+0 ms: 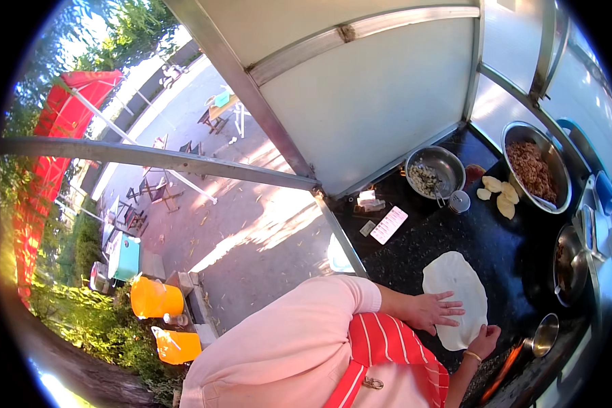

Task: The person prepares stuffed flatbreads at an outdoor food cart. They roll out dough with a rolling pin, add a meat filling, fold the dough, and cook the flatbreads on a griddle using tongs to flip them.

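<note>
A thin, stretched sheet of white dough (456, 278) lies on the black speckled stone counter (403, 265). My left hand (441, 311) rests flat on its lower left part, fingers spread. At the lower right edge, my right hand (483, 340) pinches the rim of the dough, its fingertips partly hidden; a bangle circles that wrist. Farther back on the counter are several flattened pale dough pieces (506, 199). A large steel bowl of minced meat filling (533, 168) stands beside them.
Behind stand a steel bowl of chopped pale filling (431, 171) and a metal shaker (459, 202). A printed card (389, 225) lies nearby. At right are a steel pan (570, 265) and a small metal bowl (545, 334). A metal frame post (341, 237) borders the counter; orange buckets (156, 298) stand outside.
</note>
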{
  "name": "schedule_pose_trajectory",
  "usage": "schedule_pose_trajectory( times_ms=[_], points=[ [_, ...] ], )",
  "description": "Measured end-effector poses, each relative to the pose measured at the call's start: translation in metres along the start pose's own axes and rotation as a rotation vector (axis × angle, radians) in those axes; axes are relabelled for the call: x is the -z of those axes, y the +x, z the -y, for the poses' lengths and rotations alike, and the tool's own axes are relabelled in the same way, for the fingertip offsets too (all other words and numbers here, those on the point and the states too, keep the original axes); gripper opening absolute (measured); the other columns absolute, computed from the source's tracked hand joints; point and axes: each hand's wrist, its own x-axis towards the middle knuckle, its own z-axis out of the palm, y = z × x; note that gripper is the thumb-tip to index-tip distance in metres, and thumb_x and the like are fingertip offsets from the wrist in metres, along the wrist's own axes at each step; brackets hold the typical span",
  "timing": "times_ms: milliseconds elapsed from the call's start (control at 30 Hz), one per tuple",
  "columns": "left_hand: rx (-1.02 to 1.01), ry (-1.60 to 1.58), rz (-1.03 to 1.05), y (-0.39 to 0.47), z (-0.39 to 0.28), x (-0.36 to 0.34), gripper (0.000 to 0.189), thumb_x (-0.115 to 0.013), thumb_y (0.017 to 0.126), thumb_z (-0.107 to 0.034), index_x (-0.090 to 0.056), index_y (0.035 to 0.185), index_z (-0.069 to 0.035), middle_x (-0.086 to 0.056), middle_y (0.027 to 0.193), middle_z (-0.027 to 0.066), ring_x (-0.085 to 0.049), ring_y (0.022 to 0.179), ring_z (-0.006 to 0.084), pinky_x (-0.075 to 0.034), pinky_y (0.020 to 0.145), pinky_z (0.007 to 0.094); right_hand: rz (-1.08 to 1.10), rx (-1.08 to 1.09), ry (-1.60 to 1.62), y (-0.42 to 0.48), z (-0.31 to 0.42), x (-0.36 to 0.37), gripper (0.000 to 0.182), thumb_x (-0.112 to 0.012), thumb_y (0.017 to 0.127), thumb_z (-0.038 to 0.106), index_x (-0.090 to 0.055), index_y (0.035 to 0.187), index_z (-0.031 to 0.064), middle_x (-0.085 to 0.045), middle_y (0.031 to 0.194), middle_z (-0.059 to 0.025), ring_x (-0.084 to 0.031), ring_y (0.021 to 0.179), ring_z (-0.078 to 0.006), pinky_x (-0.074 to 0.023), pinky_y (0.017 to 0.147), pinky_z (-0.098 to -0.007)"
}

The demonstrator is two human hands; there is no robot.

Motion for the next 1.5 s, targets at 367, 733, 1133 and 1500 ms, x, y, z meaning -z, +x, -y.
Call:
schedule_pose_trajectory(
  times_ms=[367,733,1133,1500],
  points=[
    [0.327,0.127,-0.004,0.001,0.036,0.013,0.078,-0.056,0.094,-0.049,-0.026,0.157,-0.014,-0.016,0.166,0.0111,-0.014,0.153,0.0271,-0.003,0.124,0.0508,0.238,0.340,-0.734,-0.030,0.045,0.004,0.075,-0.057,0.095,0.038,-0.027,0.154,0.0030,-0.024,0.162,-0.0192,-0.017,0.150,-0.0373,-0.0135,0.121,-0.0532],
    [0.514,0.299,-0.106,0.039,0.039,0.044,0.074,-0.046,0.100,-0.048,-0.018,0.159,-0.014,-0.007,0.167,0.0098,-0.004,0.155,0.0266,0.000,0.123,0.0501,-0.011,0.397,-0.452,-0.012,0.011,0.039,0.072,-0.054,0.097,0.040,-0.028,0.155,0.0067,-0.022,0.162,-0.0189,-0.019,0.151,-0.0353,-0.0161,0.121,-0.0522],
    [0.346,0.237,0.152,0.018,0.048,0.048,0.075,-0.050,0.097,-0.051,-0.023,0.158,-0.016,-0.010,0.167,0.0116,-0.005,0.154,0.0283,-0.001,0.122,0.0527,-0.297,-0.273,-0.770,-0.032,-0.065,0.094,0.058,-0.064,0.093,0.023,-0.041,0.145,0.0105,-0.054,0.129,-0.0147,-0.052,0.121,-0.0352,-0.0439,0.100,-0.0503],
    [-0.305,0.189,-0.024,0.072,0.072,0.078,0.064,-0.042,0.101,-0.047,-0.032,0.155,-0.013,-0.022,0.164,0.0096,-0.015,0.153,0.0296,-0.005,0.123,0.0518,-0.288,0.013,-0.133,-0.119,0.112,-0.071,0.064,-0.064,0.087,0.007,-0.038,0.145,-0.0037,-0.046,0.134,-0.0215,-0.047,0.119,-0.0404,-0.0414,0.101,-0.0481]
  ],
)
